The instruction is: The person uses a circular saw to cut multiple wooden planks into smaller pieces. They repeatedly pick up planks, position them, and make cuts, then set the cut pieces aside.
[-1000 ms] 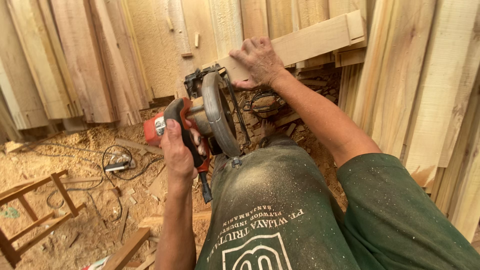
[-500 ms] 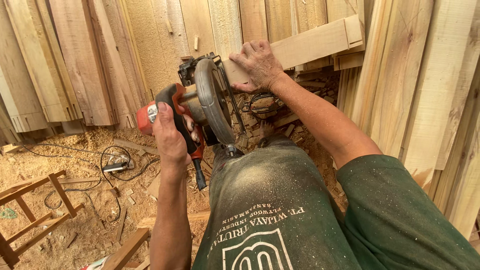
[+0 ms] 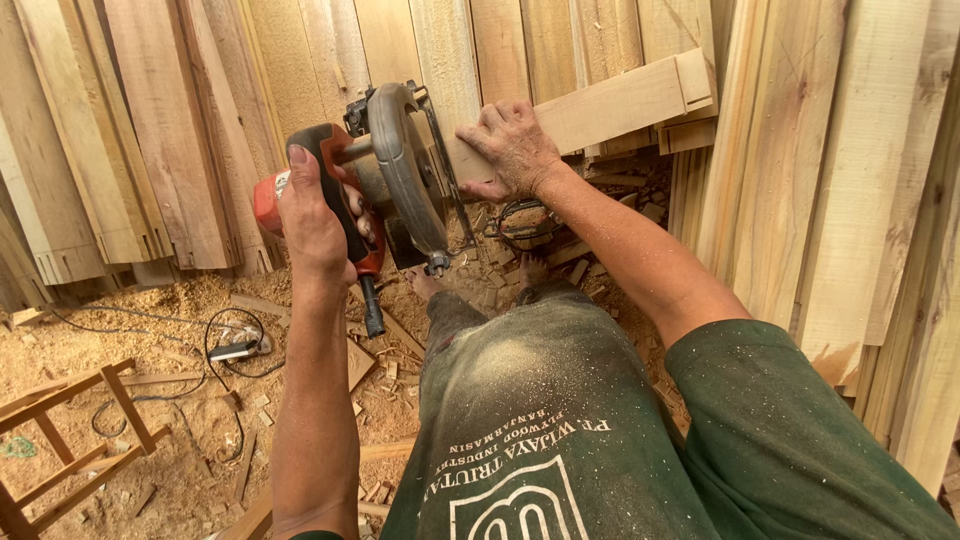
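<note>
My left hand [image 3: 318, 222] grips the handle of a red and grey circular saw [image 3: 385, 180], held up at chest height with its blade guard beside the near end of a pale wooden plank [image 3: 610, 102]. My right hand [image 3: 512, 148] presses down flat on that plank near its cut end, just right of the saw. The plank runs up and to the right, resting across leaning boards. My sawdust-covered green trouser leg [image 3: 520, 400] is below both hands.
Many planks lean upright along the back [image 3: 160, 130] and right [image 3: 830, 200]. The floor is covered in sawdust and offcuts [image 3: 170, 400]. A black cable and plug [image 3: 235, 348] lie on the floor left. A small wooden frame [image 3: 70, 440] stands at bottom left.
The saw has risen and moved right, up against the plank's end. My right hand has stayed on the plank.
</note>
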